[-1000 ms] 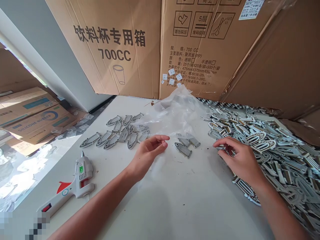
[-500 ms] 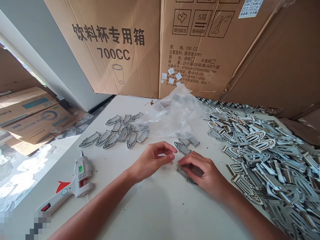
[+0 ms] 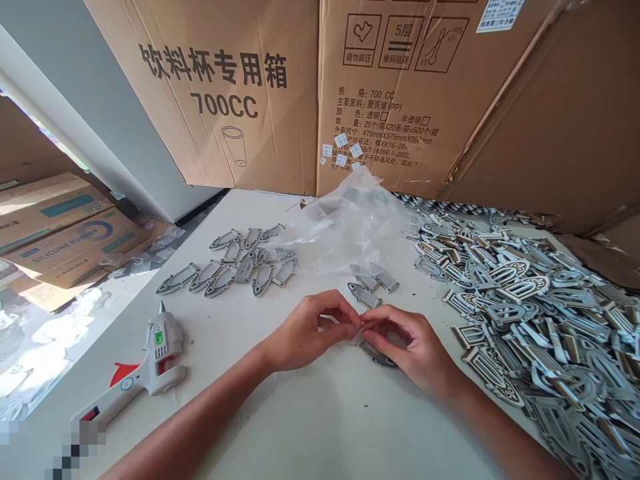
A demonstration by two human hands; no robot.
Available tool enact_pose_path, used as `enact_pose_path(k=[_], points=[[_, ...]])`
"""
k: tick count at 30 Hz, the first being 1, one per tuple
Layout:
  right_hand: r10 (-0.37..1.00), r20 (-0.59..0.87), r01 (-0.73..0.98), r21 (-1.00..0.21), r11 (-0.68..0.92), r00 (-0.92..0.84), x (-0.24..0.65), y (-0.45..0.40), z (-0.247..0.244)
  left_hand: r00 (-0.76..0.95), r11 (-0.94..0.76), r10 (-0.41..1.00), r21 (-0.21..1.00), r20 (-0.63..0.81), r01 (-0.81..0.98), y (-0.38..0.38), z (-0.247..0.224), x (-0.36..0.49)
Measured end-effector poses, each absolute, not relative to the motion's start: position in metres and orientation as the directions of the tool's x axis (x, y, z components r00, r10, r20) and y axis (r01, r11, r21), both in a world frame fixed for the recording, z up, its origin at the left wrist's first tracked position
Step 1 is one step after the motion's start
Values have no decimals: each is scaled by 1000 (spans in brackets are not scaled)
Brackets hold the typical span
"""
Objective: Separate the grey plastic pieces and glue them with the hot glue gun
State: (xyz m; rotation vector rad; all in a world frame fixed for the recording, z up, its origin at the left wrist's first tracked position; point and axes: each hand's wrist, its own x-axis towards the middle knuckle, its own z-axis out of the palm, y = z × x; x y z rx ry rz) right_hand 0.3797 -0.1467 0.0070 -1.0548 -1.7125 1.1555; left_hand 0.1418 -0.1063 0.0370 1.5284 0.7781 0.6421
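Left hand (image 3: pixel 303 331) and right hand (image 3: pixel 413 347) curl inward, fingertips (image 3: pixel 356 322) touching; whether the grip holds anything there cannot be told. Grey arched piece (image 3: pixel 376 357) lies on the bench (image 3: pixel 320 427), just under the right hand. Hot glue gun (image 3: pixel 163 347) at left. Laid-out grey pieces (image 3: pixel 240 270) ahead, heaped grey pieces (image 3: pixel 530 313) right, clear plastic bag (image 3: pixel 350 227) beyond, cardboard carton (image 3: pixel 240 100) behind.

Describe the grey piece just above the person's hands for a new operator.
Below the carton printed 700CC, on the white table, find the person's left hand and right hand meeting. Just above them lies a grey slotted piece, pointed end left: the nearest of a loose trio, apart from the left cluster and right heap.
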Motion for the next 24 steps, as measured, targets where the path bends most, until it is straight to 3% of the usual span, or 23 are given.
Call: enact_pose_path(k=[4,7,16,24], points=[[859,340,273,-847,457,-383,394,-142,15,545,-32,837,988,-54,148,-105,34,142],[793,392,283,-783,554,-466,402,-140,20,499,-53,866,983,-41,173,-104,32,142],[691,409,291,-692,661,-595,404,-138,11,480,-68,877,980,-31,189,-104,28,142],[683,382,313,-678,664,-623,404,-137,10,472,-68,881,981,-27,184,-103,29,143]])
